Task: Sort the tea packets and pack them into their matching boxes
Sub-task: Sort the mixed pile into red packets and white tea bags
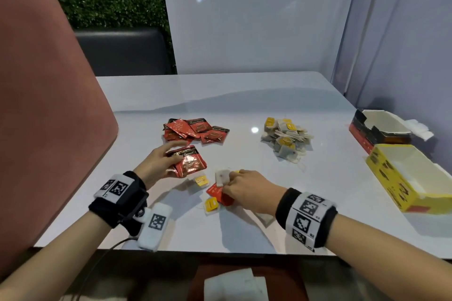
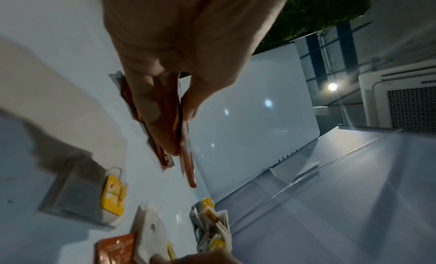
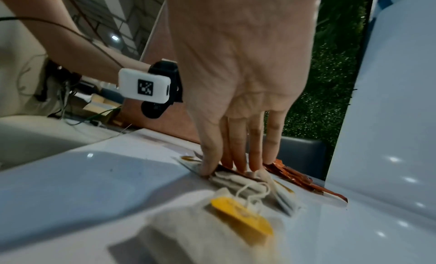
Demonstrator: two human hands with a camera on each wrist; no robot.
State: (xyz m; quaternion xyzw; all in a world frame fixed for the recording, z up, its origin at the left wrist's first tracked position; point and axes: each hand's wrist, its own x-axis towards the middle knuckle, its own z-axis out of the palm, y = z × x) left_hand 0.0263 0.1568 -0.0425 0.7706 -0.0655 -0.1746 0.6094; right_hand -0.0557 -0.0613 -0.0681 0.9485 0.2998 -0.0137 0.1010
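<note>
My left hand [image 1: 171,159] grips a small stack of red foil tea packets [image 1: 189,162] just above the table; the left wrist view shows the packets [image 2: 186,167] edge-on between thumb and fingers [image 2: 160,130]. My right hand [image 1: 228,184] is down on a small mixed heap, its fingertips [image 3: 238,165] pinching a white tea bag [image 1: 221,177] that lies over a red packet [image 1: 215,193]. Loose yellow-tagged tea bags [image 1: 211,204] lie around it. A pile of red packets [image 1: 195,129] and a pile of yellow-tagged tea bags [image 1: 286,140] sit farther back.
Two open boxes stand at the right edge of the white table [image 1: 244,102]: a red-and-black box [image 1: 367,132] behind and a yellow box [image 1: 391,178] in front. A pink partition [image 1: 49,105] borders the left side and white panels [image 1: 244,19] the back.
</note>
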